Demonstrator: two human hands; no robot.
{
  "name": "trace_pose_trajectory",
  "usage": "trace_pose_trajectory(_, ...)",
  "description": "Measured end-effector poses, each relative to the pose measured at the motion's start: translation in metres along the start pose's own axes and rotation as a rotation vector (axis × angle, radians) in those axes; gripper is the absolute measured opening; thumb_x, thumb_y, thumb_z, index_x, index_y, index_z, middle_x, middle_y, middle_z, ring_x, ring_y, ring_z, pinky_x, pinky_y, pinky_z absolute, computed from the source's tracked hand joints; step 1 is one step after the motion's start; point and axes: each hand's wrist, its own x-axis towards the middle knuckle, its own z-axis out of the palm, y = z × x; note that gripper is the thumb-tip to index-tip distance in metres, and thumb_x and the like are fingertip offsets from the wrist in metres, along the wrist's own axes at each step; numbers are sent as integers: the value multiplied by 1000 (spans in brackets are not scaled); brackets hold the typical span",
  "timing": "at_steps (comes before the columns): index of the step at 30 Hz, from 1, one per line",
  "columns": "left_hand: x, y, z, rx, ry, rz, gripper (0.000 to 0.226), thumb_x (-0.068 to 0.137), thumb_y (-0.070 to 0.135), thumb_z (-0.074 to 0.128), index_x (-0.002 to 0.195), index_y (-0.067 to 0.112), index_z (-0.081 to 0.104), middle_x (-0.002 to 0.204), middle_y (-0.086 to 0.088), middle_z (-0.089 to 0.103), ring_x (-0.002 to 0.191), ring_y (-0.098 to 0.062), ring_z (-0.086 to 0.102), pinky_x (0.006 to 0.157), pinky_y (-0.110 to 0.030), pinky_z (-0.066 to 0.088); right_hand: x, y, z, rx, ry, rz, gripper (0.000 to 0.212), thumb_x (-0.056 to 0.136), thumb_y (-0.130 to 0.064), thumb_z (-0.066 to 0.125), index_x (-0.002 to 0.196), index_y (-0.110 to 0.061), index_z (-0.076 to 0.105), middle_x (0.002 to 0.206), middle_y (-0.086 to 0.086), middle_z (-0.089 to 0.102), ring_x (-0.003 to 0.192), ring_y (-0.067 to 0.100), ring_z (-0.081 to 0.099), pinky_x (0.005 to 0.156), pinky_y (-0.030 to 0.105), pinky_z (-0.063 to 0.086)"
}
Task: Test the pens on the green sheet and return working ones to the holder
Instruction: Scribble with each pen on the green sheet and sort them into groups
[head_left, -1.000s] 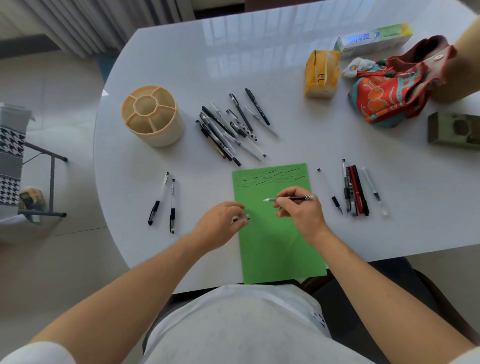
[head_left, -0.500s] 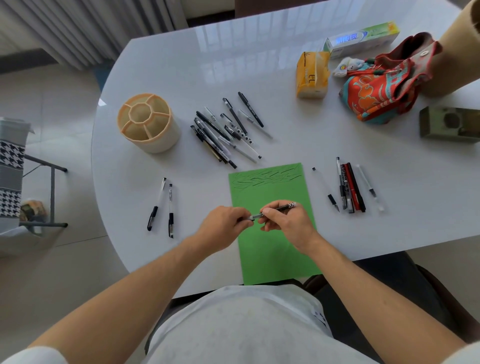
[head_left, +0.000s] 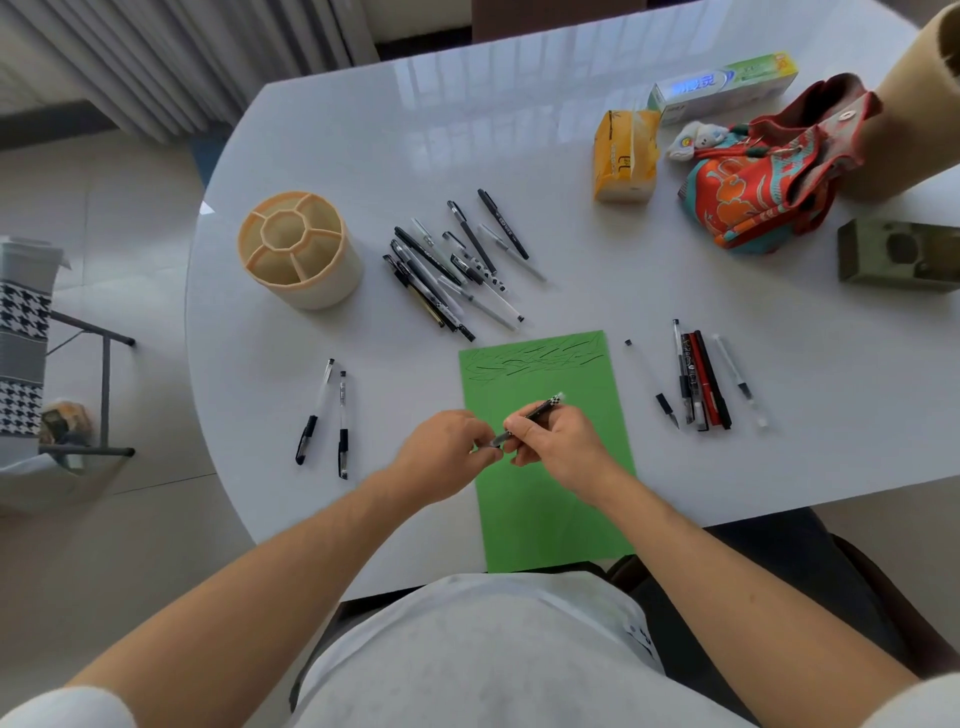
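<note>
Over the green sheet (head_left: 545, 499), my right hand (head_left: 558, 444) grips a black pen with a checkered end (head_left: 540, 410), its tip pointing left. My left hand (head_left: 441, 452) pinches the pen cap (head_left: 496, 442) at that tip, so both hands meet above the sheet. Black scribbles cover the sheet's top edge. The beige compartment holder (head_left: 298, 249) stands empty at the back left. A pile of several pens (head_left: 457, 265) lies between holder and sheet.
Two pens (head_left: 327, 415) lie left of the sheet and several pens (head_left: 698, 379) lie to its right. At the back right are a yellow tissue pack (head_left: 626, 156), a toothpaste box (head_left: 722, 85), a patterned red pouch (head_left: 763, 182) and an olive box (head_left: 898, 257). The white table's front edge (head_left: 779, 499) is close.
My hands came together: the left hand with the cap moved right to the pen's tip, and the right hand tilted the pen down toward it.
</note>
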Motion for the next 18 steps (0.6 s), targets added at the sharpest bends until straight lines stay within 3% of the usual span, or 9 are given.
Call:
trace_pose_trajectory(4,-6,-10,5,-50,30,-40,20,91,39,64,88,20,73,77,4,56,70,-14,52,63,-31,40,4,6,2,-10,-1,8,8,98,-19,67,101,-12,70,80,5,76,62,15,64,70,39,62)
trace_pose_trajectory(8,-22,-31,7,-109,103,-195,16,89,34,68,95,20,73,75,5,65,71,-17,58,67,-33,47,14,11,-12,-69,120,30,9,97,-20,66,105,-16,70,82,4,77,63,15,64,70,37,62)
trace_pose_trajectory(11,-39,-54,4,-151,184,-399,15,86,34,72,96,22,70,73,7,69,68,-15,62,65,-32,49,32,6,-20,-214,246,34,5,95,-19,66,97,-16,71,81,1,75,63,15,65,72,38,61)
trace_pose_trajectory(14,-57,-78,-2,-158,198,-557,19,86,38,70,100,27,64,71,10,66,70,-10,61,62,-30,49,60,-11,-19,-430,293,-54,7,93,-22,66,96,-19,72,90,1,74,80,21,69,79,34,57)
trace_pose_trajectory(18,-71,-100,-9,-110,220,-649,25,87,36,70,106,21,63,79,9,66,85,-20,63,72,-34,51,96,-37,-10,-651,319,-190,13,94,-24,62,98,-17,71,91,-1,72,83,18,65,75,28,50)
